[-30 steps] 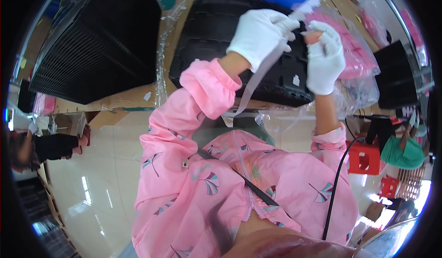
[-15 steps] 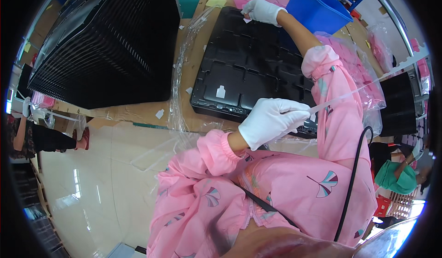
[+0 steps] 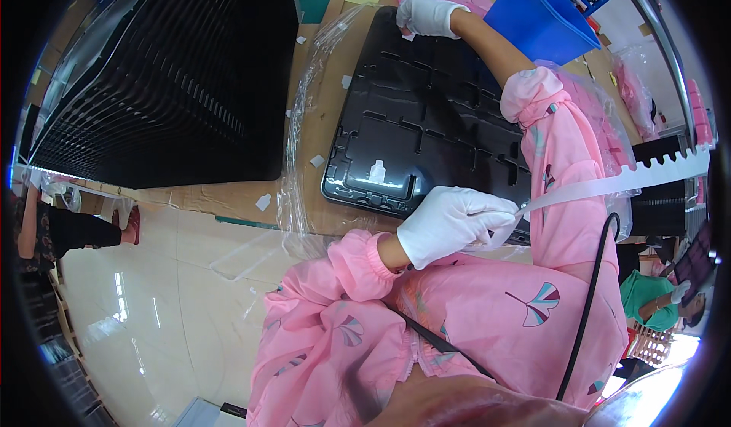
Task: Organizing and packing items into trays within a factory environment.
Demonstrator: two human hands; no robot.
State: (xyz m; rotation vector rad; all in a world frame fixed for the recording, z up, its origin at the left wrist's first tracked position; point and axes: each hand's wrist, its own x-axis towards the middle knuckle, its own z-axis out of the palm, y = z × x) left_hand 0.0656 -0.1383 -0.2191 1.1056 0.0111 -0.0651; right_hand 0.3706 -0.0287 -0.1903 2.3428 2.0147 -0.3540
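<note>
A shallow black plastic tray (image 3: 426, 115) with moulded ridges lies bottom up on the table before me. My left hand (image 3: 453, 225), in a white glove, is closed at the tray's near edge, pinching a long white strip with a notched edge (image 3: 647, 179). That strip runs off to the right across my right sleeve. My right hand (image 3: 432, 17), also gloved, reaches to the tray's far left corner. Its fingers are bent together on a small white label (image 3: 409, 37), which partly shows below the fingertips. Another white bottle-shaped label (image 3: 378, 170) sits on the tray's near left part.
On the left stands a tall stack of black trays (image 3: 175, 84). Clear plastic wrap (image 3: 293, 160) lies between stack and tray, with paper scraps around. A blue bin (image 3: 537, 15) and bagged pink pieces (image 3: 594, 99) stand at the right. A person in green (image 3: 651, 297) is at far right.
The white strip has turned, showing its broad notched face. My right hand stays at the far corner, its fingers more tucked in. The person in green now has a dark tray by the hand.
</note>
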